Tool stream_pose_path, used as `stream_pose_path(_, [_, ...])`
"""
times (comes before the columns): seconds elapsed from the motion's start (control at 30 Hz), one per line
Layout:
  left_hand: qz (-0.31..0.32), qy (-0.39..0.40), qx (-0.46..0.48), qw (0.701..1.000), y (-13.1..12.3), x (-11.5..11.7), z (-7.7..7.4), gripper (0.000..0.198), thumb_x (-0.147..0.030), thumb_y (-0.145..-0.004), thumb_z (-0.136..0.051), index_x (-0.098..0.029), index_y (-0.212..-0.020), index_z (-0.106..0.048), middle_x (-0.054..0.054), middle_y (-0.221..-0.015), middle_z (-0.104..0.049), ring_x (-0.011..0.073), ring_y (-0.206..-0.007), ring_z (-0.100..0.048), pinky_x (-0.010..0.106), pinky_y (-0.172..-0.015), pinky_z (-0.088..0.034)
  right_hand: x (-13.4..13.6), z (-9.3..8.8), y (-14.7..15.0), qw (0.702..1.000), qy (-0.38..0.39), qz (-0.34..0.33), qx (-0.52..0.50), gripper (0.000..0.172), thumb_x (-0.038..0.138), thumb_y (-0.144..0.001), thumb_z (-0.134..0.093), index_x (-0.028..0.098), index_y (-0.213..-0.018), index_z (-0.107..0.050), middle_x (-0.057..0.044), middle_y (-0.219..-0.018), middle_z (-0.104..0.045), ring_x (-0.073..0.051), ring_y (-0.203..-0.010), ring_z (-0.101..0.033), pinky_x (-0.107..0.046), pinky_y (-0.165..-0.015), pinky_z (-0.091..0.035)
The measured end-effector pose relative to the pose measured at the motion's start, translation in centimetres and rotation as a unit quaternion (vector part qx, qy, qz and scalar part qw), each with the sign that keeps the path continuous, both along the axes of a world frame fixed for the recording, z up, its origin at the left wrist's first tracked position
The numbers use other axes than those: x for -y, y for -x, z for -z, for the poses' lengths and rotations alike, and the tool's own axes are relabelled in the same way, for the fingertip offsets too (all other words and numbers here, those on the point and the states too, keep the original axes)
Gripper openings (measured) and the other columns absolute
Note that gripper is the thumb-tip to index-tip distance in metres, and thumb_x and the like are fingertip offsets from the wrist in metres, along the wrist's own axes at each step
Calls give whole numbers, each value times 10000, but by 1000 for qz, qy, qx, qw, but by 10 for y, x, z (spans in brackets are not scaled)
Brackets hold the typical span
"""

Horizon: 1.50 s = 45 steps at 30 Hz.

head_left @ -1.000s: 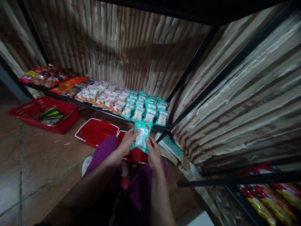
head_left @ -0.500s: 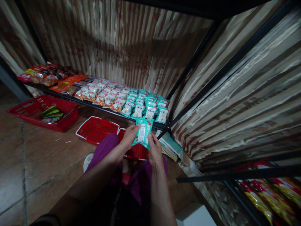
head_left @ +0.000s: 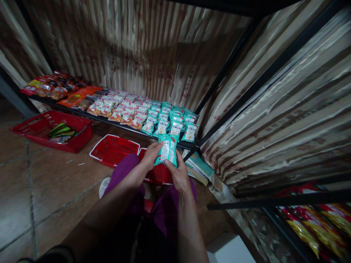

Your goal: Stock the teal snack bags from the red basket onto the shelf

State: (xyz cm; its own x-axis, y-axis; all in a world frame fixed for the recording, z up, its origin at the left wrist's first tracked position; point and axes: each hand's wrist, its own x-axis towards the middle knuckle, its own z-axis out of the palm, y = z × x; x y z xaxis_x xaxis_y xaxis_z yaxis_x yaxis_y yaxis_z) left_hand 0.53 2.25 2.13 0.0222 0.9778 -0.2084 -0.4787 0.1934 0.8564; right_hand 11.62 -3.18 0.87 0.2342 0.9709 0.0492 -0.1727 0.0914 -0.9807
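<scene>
A teal snack bag (head_left: 168, 150) is held between my two hands, its printed back panel facing up. My left hand (head_left: 151, 155) grips its left edge. On the other side, my right hand (head_left: 179, 171) holds the lower right part, with the thumb on the bag's face. Just beyond, rows of matching teal bags (head_left: 175, 128) lie on the low black shelf (head_left: 109, 122), beside white and orange snack bags (head_left: 127, 113). The fingers under the held bag are hidden.
A red basket (head_left: 113, 150) with a white rim stands below the shelf, another (head_left: 159, 175) beneath my hands. Farther left, a red basket (head_left: 74, 142) holds green packets. Books (head_left: 201, 165) lie right of the shelf post. A white box (head_left: 233, 252) is at the lower right.
My right thumb has moved left and down across the face of the bag, and its fingers have shifted up behind the right edge. The bag has moved slightly up.
</scene>
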Motion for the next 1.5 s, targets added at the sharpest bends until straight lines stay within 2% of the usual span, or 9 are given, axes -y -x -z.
stream_pose_path(0.2, [75, -28, 27, 996, 5, 10, -7, 452, -448, -558, -764, -141, -862, -631, 47, -819, -670, 149, -712, -595, 261, -685, -457, -3, 6, -2, 999, 12, -22, -21, 707, 283, -617, -752, 232, -1267, -480, -38, -1151, -631, -182, -955, -614, -368, -907, -463])
stream_pose_path(0.37, [85, -38, 26, 995, 7, 15, -8, 524, -362, -533, -798, -136, -967, -612, 84, -959, -665, 180, -795, -617, 289, -736, -466, -2, 6, 0, 999, 15, -14, -36, 706, 291, -610, -754, 236, -1263, -489, -32, -1115, -651, -182, -942, -622, -374, -897, -474])
stream_pose_path(0.63, [66, -26, -2, 997, 6, 17, -12, 495, -381, -536, -789, -123, -923, -620, 81, -899, -681, 163, -715, -613, 264, -659, -473, -2, 3, -1, 999, 28, -24, -36, 730, 270, -578, -771, 230, -1254, -496, -31, -1104, -656, -170, -901, -626, -364, -898, -467])
stream_pose_path(0.83, [52, -13, 13, 998, 4, 14, -5, 496, -406, -535, -789, -118, -906, -628, 70, -840, -685, 154, -671, -613, 262, -648, -465, -1, 5, -1, 999, 14, -38, -23, 732, 256, -581, -768, 247, -1258, -487, -23, -1097, -658, -165, -887, -630, -346, -873, -478])
stream_pose_path(0.97, [55, -4, 30, 998, 5, 14, -3, 509, -420, -547, -784, -109, -918, -627, 78, -825, -687, 171, -684, -624, 276, -656, -475, -1, 8, -2, 999, 19, -41, -22, 759, 252, -579, -764, 245, -1278, -468, -25, -1115, -650, -174, -910, -626, -353, -866, -483])
stream_pose_path(1.23, [73, -12, 64, 995, 6, 18, -7, 547, -394, -580, -782, -114, -1014, -602, 83, -893, -693, 177, -749, -647, 274, -705, -487, 1, 3, -1, 999, 15, -30, -16, 769, 233, -594, -750, 247, -1301, -447, -17, -1153, -629, -161, -918, -618, -311, -863, -473])
stream_pose_path(1.5, [65, -9, 78, 995, 4, 18, 1, 563, -377, -582, -783, -111, -1039, -590, 93, -917, -689, 188, -785, -647, 275, -720, -487, 3, 0, -1, 999, 15, -39, 1, 716, 233, -633, -710, 241, -1300, -449, -28, -1162, -620, -179, -937, -612, -356, -903, -456])
